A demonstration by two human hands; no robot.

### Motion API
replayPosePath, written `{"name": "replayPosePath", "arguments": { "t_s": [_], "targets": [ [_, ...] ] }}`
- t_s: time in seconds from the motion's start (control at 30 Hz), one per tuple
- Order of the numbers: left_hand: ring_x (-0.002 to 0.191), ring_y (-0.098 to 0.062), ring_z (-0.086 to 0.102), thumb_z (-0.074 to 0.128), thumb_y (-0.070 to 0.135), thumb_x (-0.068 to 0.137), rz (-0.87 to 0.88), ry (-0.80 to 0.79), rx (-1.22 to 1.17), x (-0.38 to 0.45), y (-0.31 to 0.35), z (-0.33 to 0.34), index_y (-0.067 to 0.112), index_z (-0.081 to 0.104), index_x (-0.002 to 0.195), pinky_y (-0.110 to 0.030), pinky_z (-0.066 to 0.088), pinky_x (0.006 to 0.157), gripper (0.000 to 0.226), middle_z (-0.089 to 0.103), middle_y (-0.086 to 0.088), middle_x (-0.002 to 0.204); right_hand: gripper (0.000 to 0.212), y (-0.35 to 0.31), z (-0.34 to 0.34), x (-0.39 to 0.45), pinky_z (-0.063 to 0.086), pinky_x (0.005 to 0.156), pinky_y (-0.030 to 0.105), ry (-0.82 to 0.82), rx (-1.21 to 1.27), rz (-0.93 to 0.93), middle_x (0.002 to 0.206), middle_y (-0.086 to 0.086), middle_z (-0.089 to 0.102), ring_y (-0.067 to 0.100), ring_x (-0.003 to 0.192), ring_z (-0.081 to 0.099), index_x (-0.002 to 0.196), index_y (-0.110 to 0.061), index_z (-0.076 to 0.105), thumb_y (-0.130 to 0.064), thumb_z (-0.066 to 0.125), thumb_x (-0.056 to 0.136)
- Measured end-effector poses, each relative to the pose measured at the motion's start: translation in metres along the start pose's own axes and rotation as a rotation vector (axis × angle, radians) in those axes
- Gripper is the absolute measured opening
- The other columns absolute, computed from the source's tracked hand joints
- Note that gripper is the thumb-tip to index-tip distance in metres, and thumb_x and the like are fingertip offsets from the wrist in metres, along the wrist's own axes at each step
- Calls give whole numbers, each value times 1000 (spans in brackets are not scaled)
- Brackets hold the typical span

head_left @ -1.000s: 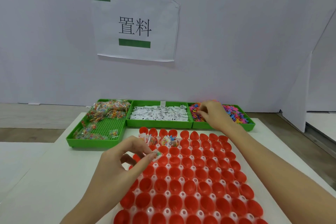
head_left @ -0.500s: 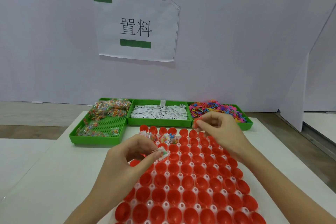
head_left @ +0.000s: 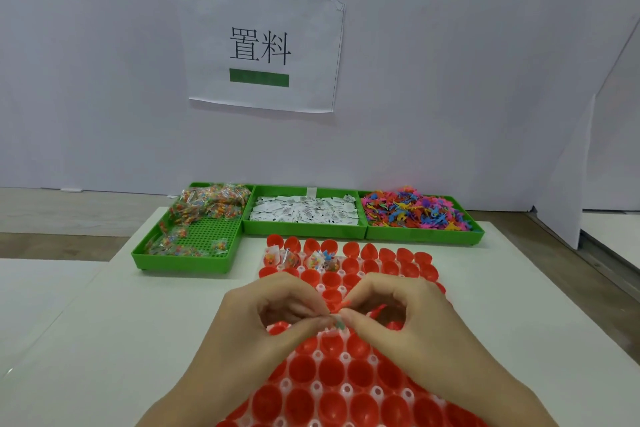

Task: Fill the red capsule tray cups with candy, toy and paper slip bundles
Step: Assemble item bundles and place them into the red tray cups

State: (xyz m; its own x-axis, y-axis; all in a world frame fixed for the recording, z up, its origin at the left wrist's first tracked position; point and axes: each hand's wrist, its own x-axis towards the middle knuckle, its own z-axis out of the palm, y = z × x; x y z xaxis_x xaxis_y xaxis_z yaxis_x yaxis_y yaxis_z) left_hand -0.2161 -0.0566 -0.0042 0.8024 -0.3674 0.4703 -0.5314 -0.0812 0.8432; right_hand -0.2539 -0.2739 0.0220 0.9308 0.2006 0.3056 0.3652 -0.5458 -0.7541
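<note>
Landmark: red capsule tray (head_left: 346,378), lying on the white table (head_left: 104,340); all places below are given from it.
Hands: my left hand (head_left: 263,333) and right hand (head_left: 412,326) meet fingertip to fingertip above the tray's middle rows.
Left hand state: thumb and forefinger pinch a small clear packet (head_left: 334,322); I cannot tell what is folded in it.
Right hand state: fingers curl and pinch an orange toy (head_left: 343,305), touching the packet.
Bundle status: judged as being assembled in the air, not yet in a cup.
Filled cups: four bundles (head_left: 301,258) sit in the tray's far-left corner, second row from the far edge.
Key relation: the next empty cup in that row lies straight ahead of my hands, just right of the filled ones; both hands look about equally near.
Long axis: the tray runs away from me, toward the green bins.
Supply: candy bin (head_left: 194,229) beyond the tray's far-left corner, paper slip bin (head_left: 304,213) directly beyond its far edge, toy bin (head_left: 419,215) beyond its far-right corner.
Room: open air above the cups between my hands and the target; bare table on both long sides.
Edges: bin walls stand just past the tray's far row, so the forward reach should stop short of them.
</note>
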Motion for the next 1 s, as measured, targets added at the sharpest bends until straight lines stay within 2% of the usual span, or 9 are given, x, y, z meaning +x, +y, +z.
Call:
{"name": "replayPosePath", "arguments": {
  "t_s": [0.1,0.27,0.43,0.57,0.67,0.77,0.87,0.93,1.0],
  "targets": [
    [80,-22,75,83,28,80,45,5,56,0,0,4,20,79,87,-32,62,73,12,73,0,91,7,2,-2,-4,56,68,20,-37,-21,11,81,-13,74,10,79,71,87,-32,74,-27,74,92],
    [78,-7,74,81,21,79,153,42,278,4,1,14,25,79,86,-24,61,72,9,74,15,85,8,9,-11,-3,58,76,23,-77,43,41,86,-9,76,10,83,73,92,-29,76,-21,72,94],
    [78,-7,74,82,13,80,208,61,287,22,4,23,21,81,86,-21,61,72,10,74,13,84,7,19,-20,3,59,77,27,-3,126,58,88,-5,77,12,84,73,92,-26,77,-27,81,86],
    [78,-6,75,86,5,78,130,54,265,47,2,24,17,82,85,-22,61,76,15,76,8,83,4,25,-25,25,60,78,28,53,68,49,84,-6,77,9,81,74,90,-23,79,-22,80,87],
    [76,-2,75,88,10,77,-2,57,223,75,-7,23,19,83,83,-17,59,75,12,78,11,79,4,34,-33,55,60,79,25,75,-15,63,82,-5,78,6,79,74,91,-18,80,-19,80,87],
    [73,2,73,88,12,78,-59,36,306,97,-20,27,18,83,83,-13,56,73,10,78,10,77,4,47,-35,79,58,77,21,61,-89,96,80,-5,78,4,77,73,91,-17,81,-17,79,88],
    [70,0,71,88,10,77,-63,5,363,105,-35,34,16,82,82,-17,57,73,10,76,8,74,5,63,-33,91,59,78,24,26,-162,142,79,-6,78,3,76,72,89,-18,82,-22,81,86],
    [77,1,62,87,18,78,-39,-27,490,106,-44,37,21,81,82,-15,49,73,8,69,18,71,5,73,-30,94,57,72,21,14,-219,169,74,-14,75,-2,71,69,86,-23,82,-27,83,83],
    [87,-4,48,86,26,80,3,-50,611,107,-49,38,27,80,83,-13,36,72,7,63,23,70,4,79,-28,94,45,56,12,15,-261,181,62,-26,67,-8,58,60,83,-28,81,-32,84,82]
  ]
}}
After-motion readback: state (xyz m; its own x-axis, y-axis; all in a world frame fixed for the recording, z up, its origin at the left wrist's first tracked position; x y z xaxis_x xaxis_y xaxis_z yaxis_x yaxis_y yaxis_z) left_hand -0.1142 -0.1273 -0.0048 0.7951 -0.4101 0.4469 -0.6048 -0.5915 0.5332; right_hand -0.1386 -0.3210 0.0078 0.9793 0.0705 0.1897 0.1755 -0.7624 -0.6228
